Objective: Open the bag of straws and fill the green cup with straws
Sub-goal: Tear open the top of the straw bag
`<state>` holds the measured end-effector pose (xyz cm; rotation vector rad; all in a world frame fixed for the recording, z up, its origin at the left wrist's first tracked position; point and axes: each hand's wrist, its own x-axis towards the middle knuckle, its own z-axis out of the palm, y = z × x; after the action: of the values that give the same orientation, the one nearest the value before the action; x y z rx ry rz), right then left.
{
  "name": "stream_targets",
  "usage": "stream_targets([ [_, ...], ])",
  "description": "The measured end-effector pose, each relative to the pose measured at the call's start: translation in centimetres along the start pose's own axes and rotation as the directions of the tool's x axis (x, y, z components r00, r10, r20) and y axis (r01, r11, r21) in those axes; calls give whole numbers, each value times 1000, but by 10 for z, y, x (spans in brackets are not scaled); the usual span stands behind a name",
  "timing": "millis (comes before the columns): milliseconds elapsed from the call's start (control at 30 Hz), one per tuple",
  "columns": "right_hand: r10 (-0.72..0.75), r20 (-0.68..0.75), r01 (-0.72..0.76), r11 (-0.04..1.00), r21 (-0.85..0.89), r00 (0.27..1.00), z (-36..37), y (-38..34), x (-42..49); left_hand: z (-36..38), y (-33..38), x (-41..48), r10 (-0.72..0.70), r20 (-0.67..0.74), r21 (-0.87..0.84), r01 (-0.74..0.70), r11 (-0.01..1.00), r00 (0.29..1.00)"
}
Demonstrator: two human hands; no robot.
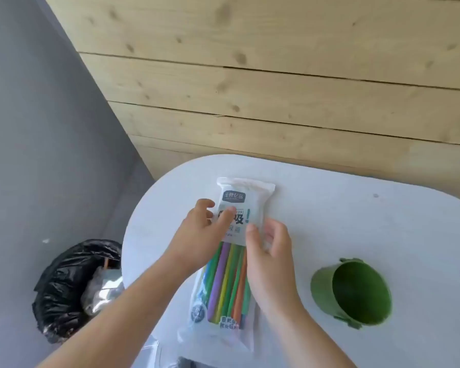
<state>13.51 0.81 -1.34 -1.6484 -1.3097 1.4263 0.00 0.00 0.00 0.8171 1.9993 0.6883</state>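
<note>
A sealed plastic bag of straws (231,277) lies lengthwise on the white table (356,229). Its far half is white with printed text, and its near half is clear and shows coloured straws. My left hand (202,229) grips the bag's left side near the middle, thumb on top. My right hand (268,245) pinches its right edge at about the same height. The green cup (353,293) stands upright and empty to the right of the bag, apart from both hands.
A bin lined with a black bag (75,290) holding crumpled rubbish stands on the grey floor left of the table. A wooden plank wall (276,88) rises right behind the table. The table's rounded left edge is near my left forearm.
</note>
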Motion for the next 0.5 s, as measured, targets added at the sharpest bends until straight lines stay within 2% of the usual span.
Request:
stream_targets([
  [100,-72,16,71,996,51,997,7,22,15,8,-12,15,50,-16,29,-49,998,999],
  [200,-69,84,56,987,151,994,4,28,27,14,-14,27,78,-19,34,-78,996,997],
  [367,-118,112,76,942,328,987,1,45,41,23,-17,37,100,-52,-96,-105,990,994],
  [500,-191,86,148,921,360,978,-3,41,33,18,-10,18,166,-79,-131,-176,976,983],
])
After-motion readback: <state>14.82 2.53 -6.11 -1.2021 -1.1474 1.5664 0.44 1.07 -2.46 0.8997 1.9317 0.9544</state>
